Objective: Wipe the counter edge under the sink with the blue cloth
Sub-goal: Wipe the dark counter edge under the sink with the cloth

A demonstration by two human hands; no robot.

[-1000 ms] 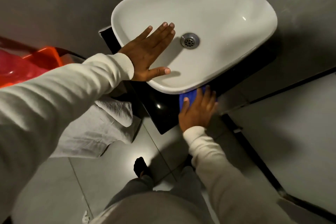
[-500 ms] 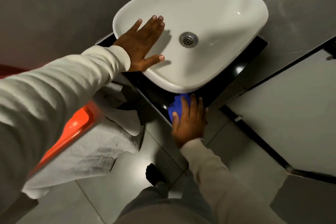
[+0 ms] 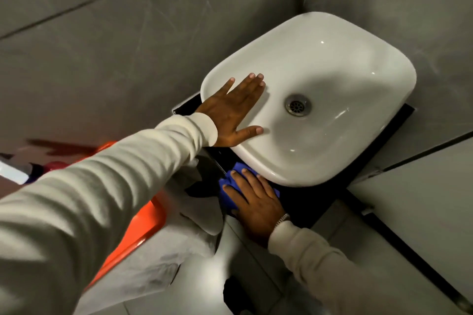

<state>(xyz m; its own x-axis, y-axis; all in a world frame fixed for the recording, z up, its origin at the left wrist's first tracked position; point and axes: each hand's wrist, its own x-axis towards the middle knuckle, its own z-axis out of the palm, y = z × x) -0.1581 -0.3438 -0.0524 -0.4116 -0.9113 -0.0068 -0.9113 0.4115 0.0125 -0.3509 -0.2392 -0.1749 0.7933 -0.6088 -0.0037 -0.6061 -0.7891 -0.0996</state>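
A white basin [image 3: 332, 79] sits on a black counter [image 3: 320, 202] against grey wall tiles. My left hand [image 3: 230, 112] lies flat and spread on the basin's left rim, holding nothing. Just below the basin's front edge, my right hand [image 3: 256, 202] presses the blue cloth [image 3: 230, 186] onto the black counter edge near its left front corner. Most of the cloth is hidden under the hand; blue shows to the left of the fingers and at the right by the wrist.
An orange plastic object [image 3: 143, 225] and a white cloth [image 3: 163, 258] lie to the left below the counter. A grey tiled floor [image 3: 422, 212] with dark joints stretches to the right. My dark-socked foot [image 3: 238, 296] stands on the floor below the counter.
My right hand has slid the blue cloth leftward along the counter edge, toward its left front corner. My left hand stays flat on the basin rim. The camera view has shifted left.
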